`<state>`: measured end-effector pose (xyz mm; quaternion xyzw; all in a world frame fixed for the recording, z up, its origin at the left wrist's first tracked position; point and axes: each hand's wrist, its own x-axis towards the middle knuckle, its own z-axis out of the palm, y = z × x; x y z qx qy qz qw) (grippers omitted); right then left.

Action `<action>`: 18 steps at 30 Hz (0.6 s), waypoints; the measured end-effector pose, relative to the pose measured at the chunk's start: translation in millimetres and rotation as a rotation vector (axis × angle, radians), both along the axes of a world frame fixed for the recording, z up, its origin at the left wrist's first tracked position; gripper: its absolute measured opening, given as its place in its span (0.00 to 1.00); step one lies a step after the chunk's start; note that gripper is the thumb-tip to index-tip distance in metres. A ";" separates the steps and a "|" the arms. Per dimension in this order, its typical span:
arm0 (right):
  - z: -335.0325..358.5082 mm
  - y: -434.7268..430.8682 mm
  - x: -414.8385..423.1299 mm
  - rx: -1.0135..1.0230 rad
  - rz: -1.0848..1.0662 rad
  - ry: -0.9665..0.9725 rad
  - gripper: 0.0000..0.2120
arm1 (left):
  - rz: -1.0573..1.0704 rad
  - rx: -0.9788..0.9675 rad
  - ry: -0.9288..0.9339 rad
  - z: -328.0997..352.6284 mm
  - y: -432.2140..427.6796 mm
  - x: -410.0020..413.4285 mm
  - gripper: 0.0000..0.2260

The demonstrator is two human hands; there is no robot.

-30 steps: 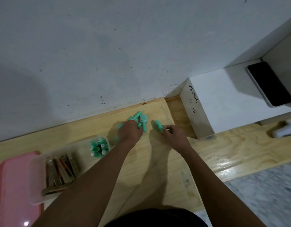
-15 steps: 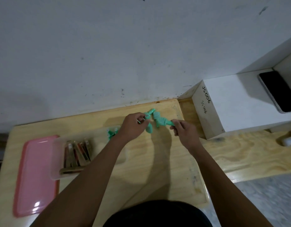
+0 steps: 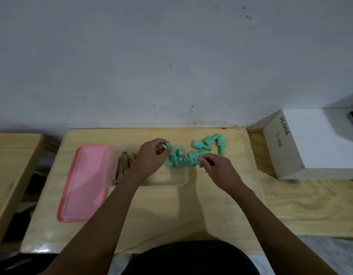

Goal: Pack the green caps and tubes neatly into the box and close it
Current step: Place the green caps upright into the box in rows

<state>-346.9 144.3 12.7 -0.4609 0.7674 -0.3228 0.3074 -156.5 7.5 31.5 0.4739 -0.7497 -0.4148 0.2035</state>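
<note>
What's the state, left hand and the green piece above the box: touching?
Touching. Head view shows the left hand pinching the green piece between its fingertips, over the clear box.

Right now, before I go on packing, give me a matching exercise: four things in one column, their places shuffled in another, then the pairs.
Things
1. pink lid
2. loose green pieces
3. brown tubes
4. white block

Places
A. inside the clear box, at its left end
B. far right, marked JS006
C. lying flat, left of the clear box
D. on the bench, right of the clear box

Pairs: 1-C, 2-D, 3-A, 4-B
</note>
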 end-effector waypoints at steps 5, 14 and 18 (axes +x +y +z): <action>1.7 -19.8 28.1 0.113 0.222 0.401 0.12 | 0.010 -0.017 -0.089 -8.1 2.4 25.7 0.11; 2.2 -57.5 58.2 0.240 0.409 0.862 0.15 | -0.044 0.031 -0.187 -36.6 6.1 30.0 0.12; -4.2 -60.8 67.3 0.290 0.380 0.919 0.14 | -0.090 0.052 -0.193 -44.8 9.7 26.4 0.13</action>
